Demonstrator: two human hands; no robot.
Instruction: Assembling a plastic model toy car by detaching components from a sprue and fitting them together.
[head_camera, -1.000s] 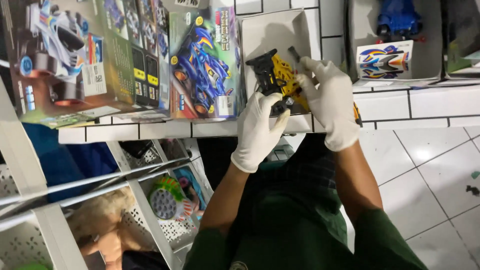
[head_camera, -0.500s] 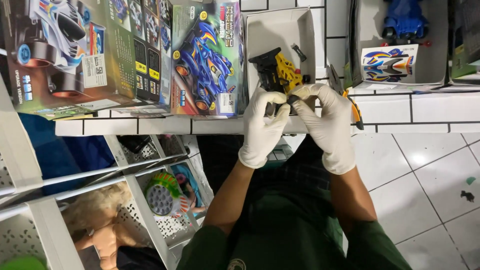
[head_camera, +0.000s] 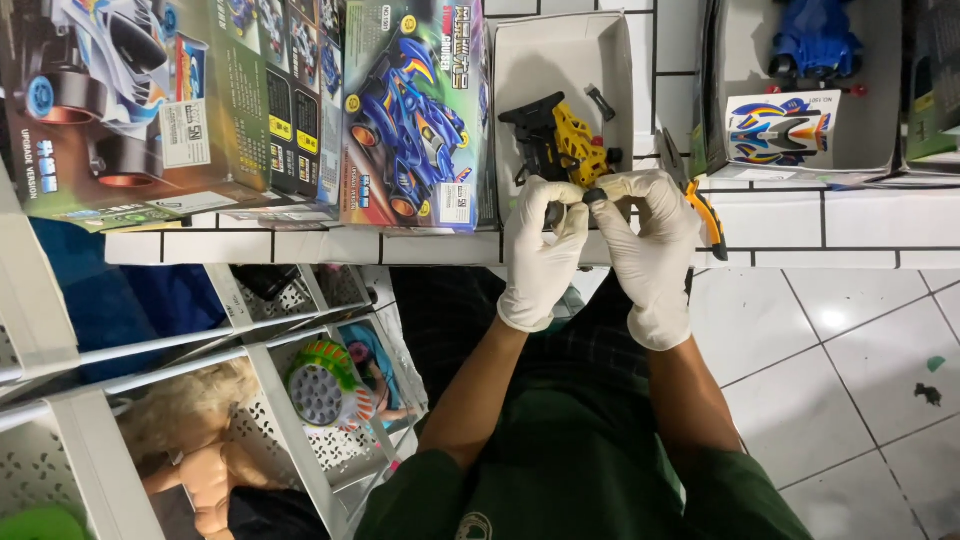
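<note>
At frame centre, both gloved hands, left hand (head_camera: 540, 255) and right hand (head_camera: 650, 250), pinch a small black part (head_camera: 595, 196) below the partly assembled yellow-black toy car chassis (head_camera: 560, 145) in its open box (head_camera: 560, 50).

White tiled tabletop (head_camera: 800, 215) with dark grout; pale tiled floor (head_camera: 850, 350), marked; white perforated shelf rack (head_camera: 290, 420) at left.
</note>
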